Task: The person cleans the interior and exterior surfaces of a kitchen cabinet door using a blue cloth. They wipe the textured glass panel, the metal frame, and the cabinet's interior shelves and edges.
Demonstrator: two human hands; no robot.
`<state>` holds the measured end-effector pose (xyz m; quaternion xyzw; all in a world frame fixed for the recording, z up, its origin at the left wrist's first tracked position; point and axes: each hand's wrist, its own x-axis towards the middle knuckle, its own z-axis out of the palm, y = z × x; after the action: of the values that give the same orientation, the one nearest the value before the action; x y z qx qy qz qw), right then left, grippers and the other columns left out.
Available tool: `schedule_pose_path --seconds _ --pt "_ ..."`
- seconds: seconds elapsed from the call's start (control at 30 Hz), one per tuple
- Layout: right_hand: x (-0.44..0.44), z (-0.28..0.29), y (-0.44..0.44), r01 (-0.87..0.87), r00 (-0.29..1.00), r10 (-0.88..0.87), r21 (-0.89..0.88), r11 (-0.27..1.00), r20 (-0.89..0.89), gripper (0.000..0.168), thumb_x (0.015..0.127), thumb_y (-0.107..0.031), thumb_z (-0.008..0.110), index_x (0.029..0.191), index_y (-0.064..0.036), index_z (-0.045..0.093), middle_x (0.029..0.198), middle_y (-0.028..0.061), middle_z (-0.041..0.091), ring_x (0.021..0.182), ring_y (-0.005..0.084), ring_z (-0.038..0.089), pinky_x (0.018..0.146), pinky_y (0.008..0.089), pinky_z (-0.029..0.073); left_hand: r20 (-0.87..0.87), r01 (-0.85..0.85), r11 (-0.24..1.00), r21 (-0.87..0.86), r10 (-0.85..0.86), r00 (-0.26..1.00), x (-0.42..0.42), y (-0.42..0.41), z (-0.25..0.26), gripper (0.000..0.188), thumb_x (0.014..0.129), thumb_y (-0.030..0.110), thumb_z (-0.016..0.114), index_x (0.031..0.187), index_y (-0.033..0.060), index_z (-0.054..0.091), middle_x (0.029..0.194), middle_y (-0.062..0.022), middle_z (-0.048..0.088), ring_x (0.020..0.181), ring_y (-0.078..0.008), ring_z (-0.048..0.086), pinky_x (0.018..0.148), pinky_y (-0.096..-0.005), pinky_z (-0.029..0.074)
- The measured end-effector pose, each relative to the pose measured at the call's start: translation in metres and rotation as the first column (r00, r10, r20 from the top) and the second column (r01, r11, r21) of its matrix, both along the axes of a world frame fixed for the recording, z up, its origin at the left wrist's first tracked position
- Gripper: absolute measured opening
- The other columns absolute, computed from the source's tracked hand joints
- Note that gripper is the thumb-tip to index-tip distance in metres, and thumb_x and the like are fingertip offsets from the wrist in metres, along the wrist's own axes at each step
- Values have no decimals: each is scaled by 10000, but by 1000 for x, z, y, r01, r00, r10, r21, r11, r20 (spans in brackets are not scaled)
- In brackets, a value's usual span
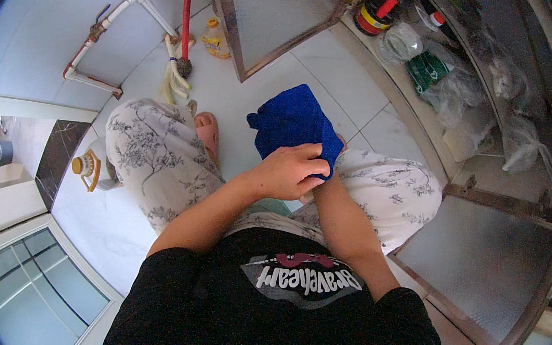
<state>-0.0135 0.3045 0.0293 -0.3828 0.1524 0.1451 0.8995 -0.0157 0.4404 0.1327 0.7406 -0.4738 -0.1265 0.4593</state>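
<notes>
A blue cloth (295,120) is spread between my knees, above the tiled floor. My left hand (294,169) grips its near right edge, fingers bent over the fabric. From the right, my right forearm (348,215) reaches up beneath the cloth. The cloth and my left hand cover my right hand, so its grip cannot be made out. Past the cloth's right edge a bit of skin shows, and I cannot tell whether it is a finger or a foot.
A cabinet door with a frosted panel (280,12) stands open ahead. The cabinet shelf (374,45) on the right holds bottles, a glass jar (400,43) and plastic bags (453,96). A red hose (187,11), white pipes (114,13), a yellow bottle (215,40) and a capped jug (92,170) are leftward.
</notes>
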Motion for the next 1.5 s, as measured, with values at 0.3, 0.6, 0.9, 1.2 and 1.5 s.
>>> schedule_pose_path --seconds 0.3,0.6,0.9,1.2,1.5 --pt "10 -3 2 28 978 105 -610 792 181 352 798 -348 561 1089 -148 569 1051 52 588 999 227 530 832 393 426 -100 -102 995 -18 100 990 3 4 -11 188 738 119 651 898 82 558 1072 -168 539 1001 -339 526 808 -389 446" --pt "24 4 4 240 890 369 -963 119 267 350 790 -347 562 1081 -151 571 1056 55 586 1005 235 529 832 395 428 -87 -113 990 -87 106 991 4 7 -8 214 721 39 647 900 59 531 1040 -164 552 928 -356 535 753 -378 448" --pt "31 8 4 366 854 449 -918 -156 264 348 782 -346 562 1073 -154 574 1061 58 584 1010 242 528 833 396 430 -135 -89 995 -39 83 987 4 8 -9 218 719 56 685 901 50 565 1039 -172 569 1020 -340 536 880 -391 412" --pt "34 7 0 429 837 473 -867 -255 275 347 773 -344 562 1065 -157 576 1066 61 582 1016 249 528 833 397 432 -190 -143 988 -64 128 973 6 13 -19 196 737 73 677 896 53 564 1006 -146 570 927 -292 561 799 -344 439" --pt "38 3 3 457 811 516 -849 -265 275 345 765 -343 562 1057 -160 578 1070 64 580 1021 256 527 833 398 434 -426 -236 971 -27 203 882 6 22 -20 178 773 59 650 927 51 560 1039 -100 540 892 -168 524 764 -276 417"
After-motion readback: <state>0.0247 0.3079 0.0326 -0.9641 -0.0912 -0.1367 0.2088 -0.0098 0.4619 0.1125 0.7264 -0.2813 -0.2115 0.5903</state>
